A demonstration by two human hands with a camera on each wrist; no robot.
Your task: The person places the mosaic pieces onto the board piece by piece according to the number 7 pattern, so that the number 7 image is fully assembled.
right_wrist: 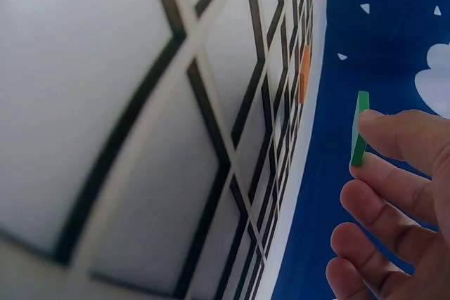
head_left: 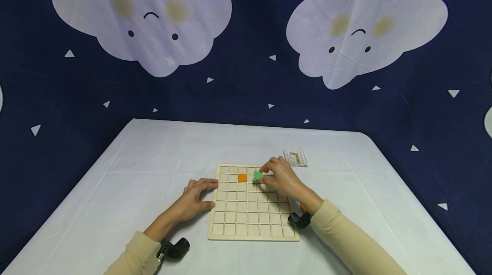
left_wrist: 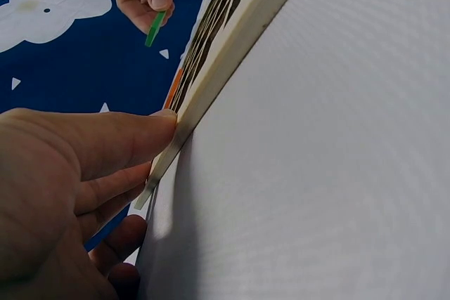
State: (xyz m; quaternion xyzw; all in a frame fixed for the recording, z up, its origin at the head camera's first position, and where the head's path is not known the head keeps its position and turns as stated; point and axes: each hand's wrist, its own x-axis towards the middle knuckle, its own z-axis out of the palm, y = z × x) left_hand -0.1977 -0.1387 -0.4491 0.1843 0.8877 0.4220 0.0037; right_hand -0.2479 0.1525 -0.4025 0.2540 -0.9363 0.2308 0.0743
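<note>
Firstly, head view, green tile [head_left: 258,175]: pinched by the right hand [head_left: 282,177] above the grid board [head_left: 230,217], beside an orange tile [head_left: 242,178]; another orange piece [head_left: 303,209] is mostly hidden by the forearm [head_left: 313,201].
Head view, left hand [head_left: 194,198]: thumb and fingers apart, touching the board's left edge.
Left wrist view, right hand: cut off at the top.
Right wrist view, left hand: only fingertips show.

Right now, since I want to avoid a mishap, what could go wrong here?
The green tile is pinched near its edge by the right hand, above the board, so it might slip and land askew across the grid lines.
The left hand touches the board's left edge; a push could shift the board and perhaps jostle the orange tile.
</note>
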